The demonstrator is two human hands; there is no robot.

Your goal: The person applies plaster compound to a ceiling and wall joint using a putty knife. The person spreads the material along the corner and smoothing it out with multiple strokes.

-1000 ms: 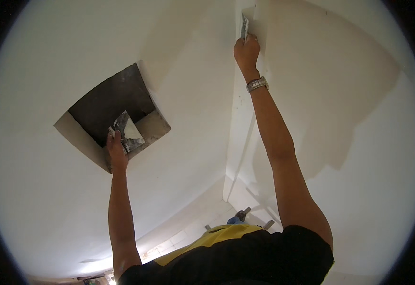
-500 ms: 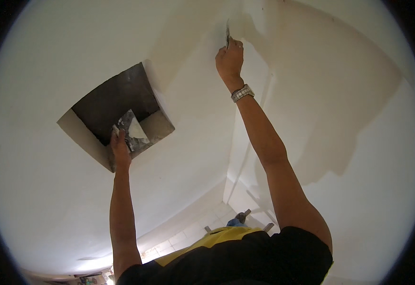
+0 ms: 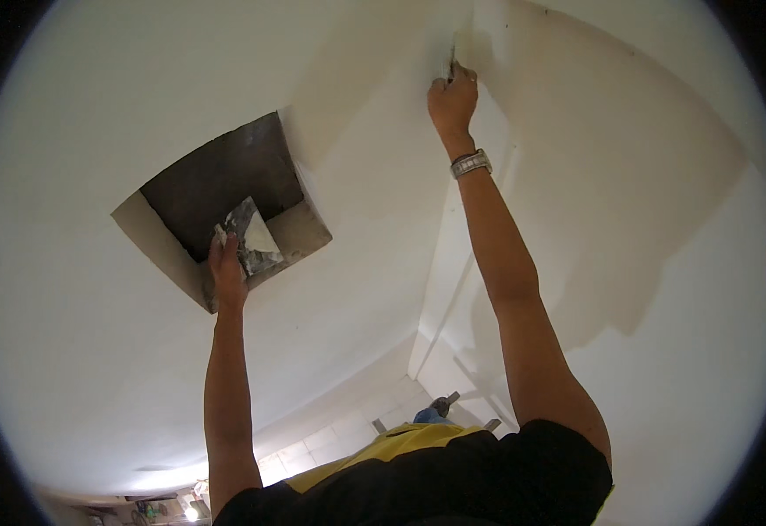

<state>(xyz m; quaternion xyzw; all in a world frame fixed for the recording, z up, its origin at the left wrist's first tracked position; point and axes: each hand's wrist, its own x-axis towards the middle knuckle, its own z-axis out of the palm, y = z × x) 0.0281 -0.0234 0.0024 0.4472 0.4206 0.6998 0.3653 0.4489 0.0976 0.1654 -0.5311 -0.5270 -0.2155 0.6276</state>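
Note:
My left hand point(image 3: 228, 273) is closed round the handle of a flat plastering trowel point(image 3: 244, 216). Its grey, smeared blade carries a patch of white putty point(image 3: 262, 238), held in front of a recess in the wall. High up near the wall corner, my right hand point(image 3: 454, 101) grips a putty knife point(image 3: 452, 58). The thin blade is seen nearly edge-on against the white wall point(image 3: 357, 210); whether it touches cannot be made out for sure. A metal-banded watch point(image 3: 471, 164) sits on my right wrist.
The square recess point(image 3: 212, 180) has a dark back and bare grey sides. A second wall point(image 3: 593, 175) meets the first at a corner on the right, with my shadow on it. Far below are floor tiles point(image 3: 322, 441), wooden bar ends point(image 3: 452, 398) and a lit lamp point(image 3: 191, 514).
My right hand and the putty knife have moved right and slightly down, closer to the corner. The left hand with the trowel has shifted slightly right in view, as has the recess.

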